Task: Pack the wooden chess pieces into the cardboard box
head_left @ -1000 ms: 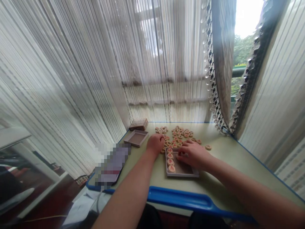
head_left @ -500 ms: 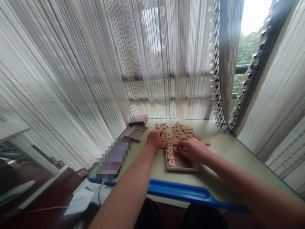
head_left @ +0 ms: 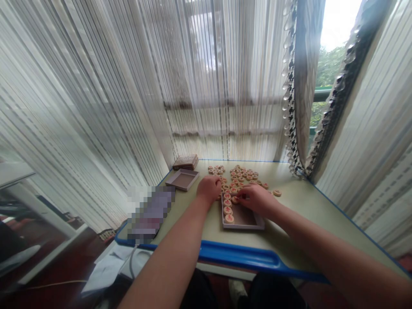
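Observation:
An open shallow box (head_left: 244,227) lies on the table with a column of round wooden Chinese chess pieces, marked in red, along its left side. Beside the top of that column sits one more Chinese chess piece (head_left: 235,200). My right hand (head_left: 255,198) reaches over the box's far edge, its fingertips pinched at that piece's right side. Left of the box, my left hand (head_left: 210,188) is curled closed against the loose pieces; whatever its fingers may hold is hidden. Past both hands spreads a pile of loose Chinese chess pieces (head_left: 243,175).
A second shallow box or lid (head_left: 183,179) lies at the back left, with a stack of flat boards or boxes (head_left: 186,162) behind it. A blurred-out flat device (head_left: 151,214) is at the left. A blue tray edge (head_left: 238,254) runs along the table's front. Curtains (head_left: 225,86) hang behind.
My right fingers have drawn back slightly from the piece in the box, so more of it shows. My left hand stays closed in about the same place. The view has shifted a little.

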`<state>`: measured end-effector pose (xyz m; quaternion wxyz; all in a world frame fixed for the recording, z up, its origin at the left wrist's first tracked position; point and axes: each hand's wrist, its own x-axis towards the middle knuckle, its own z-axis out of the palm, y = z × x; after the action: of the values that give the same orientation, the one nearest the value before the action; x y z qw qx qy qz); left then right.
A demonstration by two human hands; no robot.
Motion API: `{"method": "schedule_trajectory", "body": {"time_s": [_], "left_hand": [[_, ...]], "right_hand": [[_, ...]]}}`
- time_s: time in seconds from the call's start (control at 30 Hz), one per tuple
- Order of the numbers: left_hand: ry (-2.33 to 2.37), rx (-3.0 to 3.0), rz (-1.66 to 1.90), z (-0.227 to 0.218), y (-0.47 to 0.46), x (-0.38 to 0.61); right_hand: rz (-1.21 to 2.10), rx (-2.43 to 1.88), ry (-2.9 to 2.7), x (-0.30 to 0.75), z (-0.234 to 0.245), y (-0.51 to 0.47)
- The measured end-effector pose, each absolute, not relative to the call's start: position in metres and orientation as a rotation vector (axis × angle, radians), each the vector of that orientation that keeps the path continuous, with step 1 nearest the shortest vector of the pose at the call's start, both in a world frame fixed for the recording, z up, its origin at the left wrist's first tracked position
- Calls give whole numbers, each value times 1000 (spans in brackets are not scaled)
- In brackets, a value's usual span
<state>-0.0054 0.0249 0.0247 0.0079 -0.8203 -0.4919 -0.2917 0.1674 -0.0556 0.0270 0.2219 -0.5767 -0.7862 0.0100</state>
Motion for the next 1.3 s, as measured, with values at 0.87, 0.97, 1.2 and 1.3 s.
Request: {"method": "schedule_trajectory", "body": {"time_s": [0.87, 0.97, 1.2, 1.3], "left_hand": [[-1535, -2614, -1124, 23, 24, -4], [-1574, -2634, -1189, 25, 22, -6], [-1667, -2742, -963, 14, 31, -7], [-1721, -2752, -954, 13, 32, -7]], "right_hand": [[-209, -1694, -1910, 190, 16, -37], [-149, -1814, -1873, 205, 14, -28], [-27, -1969, -1844, 225, 10, -22], [-49, -1950, -1845, 224, 7, -21]]}}
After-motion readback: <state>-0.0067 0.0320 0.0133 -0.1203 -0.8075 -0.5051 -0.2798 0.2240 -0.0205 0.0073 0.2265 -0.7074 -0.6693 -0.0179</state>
